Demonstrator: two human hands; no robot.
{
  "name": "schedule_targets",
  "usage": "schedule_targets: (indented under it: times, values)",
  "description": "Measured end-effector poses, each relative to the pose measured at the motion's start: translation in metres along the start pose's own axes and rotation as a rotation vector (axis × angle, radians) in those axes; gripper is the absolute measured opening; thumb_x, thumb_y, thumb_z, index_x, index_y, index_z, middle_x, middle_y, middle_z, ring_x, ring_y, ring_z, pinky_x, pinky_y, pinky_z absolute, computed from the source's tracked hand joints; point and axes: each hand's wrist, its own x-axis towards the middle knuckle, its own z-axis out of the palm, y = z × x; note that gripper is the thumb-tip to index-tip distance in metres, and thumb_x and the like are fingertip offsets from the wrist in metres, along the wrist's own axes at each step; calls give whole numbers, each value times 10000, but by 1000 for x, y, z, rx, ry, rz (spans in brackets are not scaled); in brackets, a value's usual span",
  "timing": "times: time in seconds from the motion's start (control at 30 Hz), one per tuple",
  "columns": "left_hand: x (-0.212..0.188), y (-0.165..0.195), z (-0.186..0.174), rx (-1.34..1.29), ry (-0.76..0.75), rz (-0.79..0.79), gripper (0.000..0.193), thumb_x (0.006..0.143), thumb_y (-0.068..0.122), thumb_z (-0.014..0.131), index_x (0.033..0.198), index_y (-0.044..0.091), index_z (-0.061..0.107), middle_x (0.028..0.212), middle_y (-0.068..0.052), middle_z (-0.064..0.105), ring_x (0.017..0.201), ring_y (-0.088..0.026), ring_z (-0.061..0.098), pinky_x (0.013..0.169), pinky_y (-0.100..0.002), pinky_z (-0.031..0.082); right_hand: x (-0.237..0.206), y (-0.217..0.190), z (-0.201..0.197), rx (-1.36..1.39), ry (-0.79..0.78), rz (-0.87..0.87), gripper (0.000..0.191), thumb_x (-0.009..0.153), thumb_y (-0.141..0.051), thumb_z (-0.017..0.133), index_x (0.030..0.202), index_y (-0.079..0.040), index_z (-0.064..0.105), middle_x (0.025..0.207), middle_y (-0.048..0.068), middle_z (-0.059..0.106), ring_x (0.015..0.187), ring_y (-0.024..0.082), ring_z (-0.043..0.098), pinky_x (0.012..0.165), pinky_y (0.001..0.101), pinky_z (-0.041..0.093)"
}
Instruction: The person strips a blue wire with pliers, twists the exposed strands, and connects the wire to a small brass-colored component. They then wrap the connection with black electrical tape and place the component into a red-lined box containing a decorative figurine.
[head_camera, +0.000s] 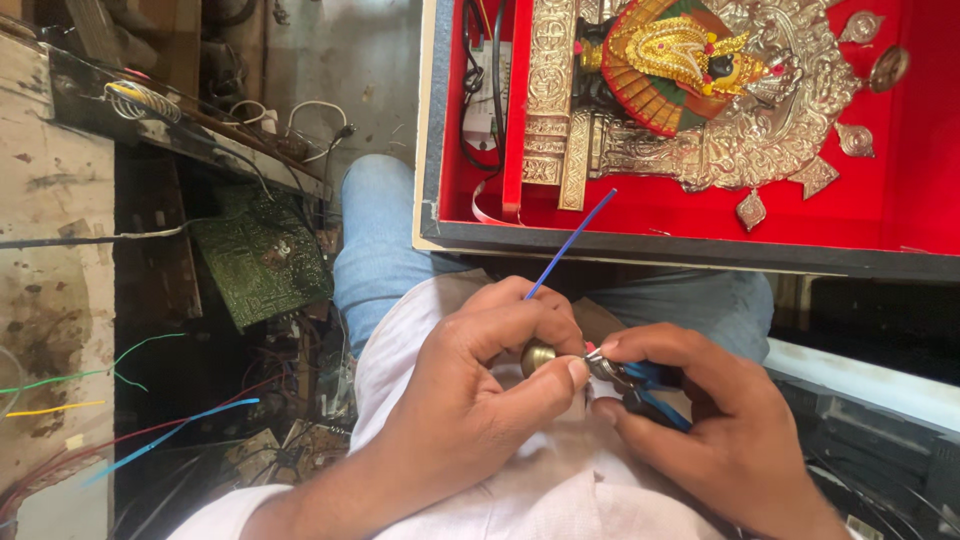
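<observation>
Pinched between thumb and forefinger of the left hand (480, 385), a small round brass-coloured part (538, 355) is held over the lap, just in front of a white shirt (560, 480). A thin blue wire (570, 243) rises from behind that hand's fingers, its long axis slanting up and to the right, its free end pointing toward the red-lined case (900, 215) beyond the knees. The left forearm is brought in from the lower left, wrist bent inward and fingers curled shut around the part. The right hand (715, 425) is closed on a small blue-handled tool (640, 390), whose metal tip is set against the brass part; the handles run down and to the right under the palm. Blue jeans (375, 235) are seen past the hands. Farther off, a silver and gold ornament (720, 90) lies in the case, and a green circuit board (262, 255) rests among loose wires at the left.
</observation>
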Motion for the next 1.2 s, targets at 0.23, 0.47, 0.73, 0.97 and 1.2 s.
schedule_targets:
  times: [0.23, 0.47, 0.73, 0.97, 1.2]
  values:
    - [1, -2, 0, 34, -39, 14, 96, 914, 126, 703, 938, 33, 694, 991, -37, 650, 1011, -158, 597, 876, -305, 471, -3, 9, -15, 268, -93, 324, 479, 745, 44, 833, 1198, 23, 677, 1161, 134, 765, 1105, 196, 692, 961, 354, 529]
    - [3, 0, 0, 65, -80, 29, 80, 921, 130, 716, 931, 50, 712, 933, -32, 643, 978, -156, 593, 870, -299, 459, -2, 13, -19, 453, -148, 350, 427, 793, 54, 816, 1203, 49, 697, 1170, 140, 753, 1137, 199, 683, 959, 358, 530]
    - [4, 3, 0, 16, -67, -60, 97, 900, 141, 704, 893, 44, 702, 929, -22, 623, 923, -124, 598, 791, -269, 464, -4, 15, -4, 462, -51, 250, 440, 765, 74, 778, 1186, 27, 655, 1146, 140, 730, 1101, 190, 678, 957, 356, 530]
    - [4, 0, 0, 0, -58, -18, 105, 913, 138, 698, 924, 34, 686, 962, -19, 631, 949, -103, 609, 829, -256, 481, -8, 20, 1, 430, 11, 153, 432, 789, 76, 761, 1196, 22, 627, 1185, 130, 697, 1121, 188, 665, 955, 354, 539]
    - [1, -5, -3, -18, -53, -126, 95, 890, 155, 731, 887, 60, 725, 924, -1, 634, 815, -76, 516, 706, -243, 401, -2, 14, -11, 264, 386, -81, 360, 939, -12, 684, 1277, -59, 571, 1176, 123, 668, 1072, 173, 652, 976, 326, 531]
